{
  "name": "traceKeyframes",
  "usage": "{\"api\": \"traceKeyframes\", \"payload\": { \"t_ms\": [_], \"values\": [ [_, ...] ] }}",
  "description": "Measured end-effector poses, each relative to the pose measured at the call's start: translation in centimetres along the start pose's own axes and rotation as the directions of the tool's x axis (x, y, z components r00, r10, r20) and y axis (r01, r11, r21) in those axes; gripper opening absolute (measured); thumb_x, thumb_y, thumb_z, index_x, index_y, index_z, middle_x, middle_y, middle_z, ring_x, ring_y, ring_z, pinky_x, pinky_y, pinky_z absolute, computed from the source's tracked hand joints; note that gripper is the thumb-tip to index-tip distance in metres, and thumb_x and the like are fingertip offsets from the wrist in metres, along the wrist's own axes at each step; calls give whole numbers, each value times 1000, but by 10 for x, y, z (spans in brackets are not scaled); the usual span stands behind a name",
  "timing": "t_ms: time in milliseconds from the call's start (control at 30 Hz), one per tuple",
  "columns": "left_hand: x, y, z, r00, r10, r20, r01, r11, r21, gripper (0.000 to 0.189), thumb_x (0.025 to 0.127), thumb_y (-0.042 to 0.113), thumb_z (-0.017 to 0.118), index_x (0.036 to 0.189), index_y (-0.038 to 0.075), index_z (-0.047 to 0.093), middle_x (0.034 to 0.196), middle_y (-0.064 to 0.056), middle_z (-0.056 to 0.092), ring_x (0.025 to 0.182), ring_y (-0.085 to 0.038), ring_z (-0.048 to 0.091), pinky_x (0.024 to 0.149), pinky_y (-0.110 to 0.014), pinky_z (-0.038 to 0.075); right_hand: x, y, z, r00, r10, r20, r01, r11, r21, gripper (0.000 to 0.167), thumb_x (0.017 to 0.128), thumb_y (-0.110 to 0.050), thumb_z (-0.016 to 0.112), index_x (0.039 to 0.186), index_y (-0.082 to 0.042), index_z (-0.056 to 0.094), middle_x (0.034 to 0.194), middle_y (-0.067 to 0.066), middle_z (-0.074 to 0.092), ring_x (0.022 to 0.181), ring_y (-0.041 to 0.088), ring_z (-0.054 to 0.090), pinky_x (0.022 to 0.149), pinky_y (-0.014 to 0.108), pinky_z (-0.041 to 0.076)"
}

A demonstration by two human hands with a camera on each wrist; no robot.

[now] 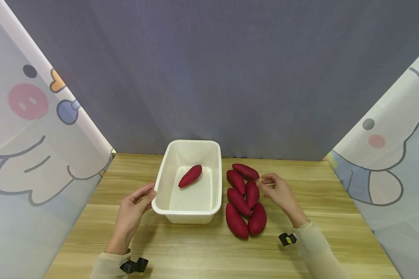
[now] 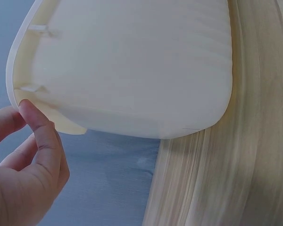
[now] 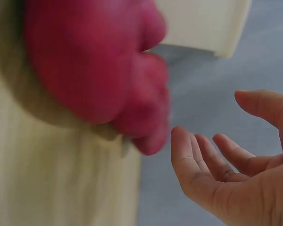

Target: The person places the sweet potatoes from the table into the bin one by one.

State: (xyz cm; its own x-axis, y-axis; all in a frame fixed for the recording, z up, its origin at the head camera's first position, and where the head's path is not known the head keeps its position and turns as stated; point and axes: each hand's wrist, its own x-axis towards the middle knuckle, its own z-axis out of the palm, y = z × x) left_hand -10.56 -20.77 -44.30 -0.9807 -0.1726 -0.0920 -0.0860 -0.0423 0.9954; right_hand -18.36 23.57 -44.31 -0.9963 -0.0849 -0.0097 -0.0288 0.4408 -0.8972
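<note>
A white plastic basin (image 1: 186, 201) stands on the table with one purple-red sweet potato (image 1: 190, 176) lying inside it. At its left rim, my left hand (image 1: 134, 207) pinches the edge between thumb and fingers; the left wrist view shows this hand (image 2: 33, 155) under the basin's lip (image 2: 12, 70). Several more sweet potatoes (image 1: 239, 201) lie in a cluster right of the basin. My right hand (image 1: 278, 193) is beside the upper right of that cluster. In the right wrist view its fingers (image 3: 193, 160) are loosely bent, apart from the blurred sweet potatoes (image 3: 94, 61), holding nothing.
The wooden table (image 1: 181, 252) runs up to a grey fabric wall (image 1: 209, 77) behind the basin. Cartoon-printed panels stand at the left (image 1: 56, 155) and right (image 1: 387, 155). Each wrist wears a small black camera.
</note>
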Motion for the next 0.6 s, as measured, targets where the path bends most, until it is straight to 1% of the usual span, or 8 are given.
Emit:
{"api": "traceKeyframes", "payload": {
  "t_ms": [100,200,400,600],
  "values": [
    [0,0,0,1000,0,-1,0,1000,-1,50,96,20,72,137,-4,57,120,-5,64,105,-14,64,84,-28,57,2,12,4,999,46,8,-46,999,27,48,97,-15,69,131,13,50,120,29,56,101,43,62,79,45,60],
    [-1,1,1,1000,1,-3,-1,1000,-4,50,96,19,72,137,-4,57,120,-6,64,105,-14,64,84,-28,58,5,22,7,996,83,19,-84,996,43,50,97,-15,68,132,15,49,119,30,55,102,41,62,80,44,60],
    [-1,1,1,1000,1,-9,-1,1000,0,48,96,18,71,136,-4,58,119,-5,64,103,-13,64,83,-27,58,12,36,14,989,145,39,-147,987,66,55,95,-18,70,131,16,47,116,29,58,93,32,67,79,43,60],
    [-2,1,1,1000,1,-15,-1,1000,-2,48,96,17,71,136,-5,58,118,-5,64,103,-14,64,83,-28,58,16,43,19,979,188,79,-196,975,109,59,95,-20,71,132,17,44,121,33,58,87,24,68,77,43,61]
  ]
}}
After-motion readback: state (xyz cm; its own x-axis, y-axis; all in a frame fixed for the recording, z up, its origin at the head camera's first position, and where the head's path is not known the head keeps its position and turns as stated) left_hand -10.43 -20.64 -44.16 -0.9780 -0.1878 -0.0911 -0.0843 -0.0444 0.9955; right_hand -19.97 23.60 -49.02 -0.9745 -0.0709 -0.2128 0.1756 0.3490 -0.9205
